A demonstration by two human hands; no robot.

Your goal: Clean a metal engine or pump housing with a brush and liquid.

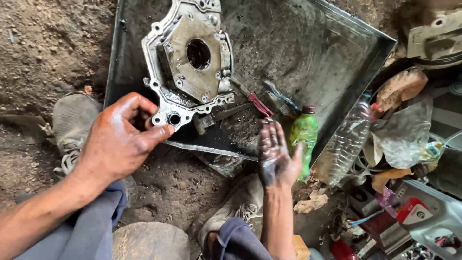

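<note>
My left hand grips the lower corner of a grey cast-metal engine cover with a round hole in its middle, which stands tilted in a dark metal tray. My right hand is open, palm up and black with grease, at the tray's near corner. It holds nothing and sits just beside a small green plastic bottle with a dark red cap. A red-handled tool and a brush lie in the tray behind that hand.
A clear plastic bottle leans on the tray's right edge. Rags, plastic bags and a grey oil can clutter the right side. My two dirty shoes rest on bare earth. A round wooden block sits between my knees.
</note>
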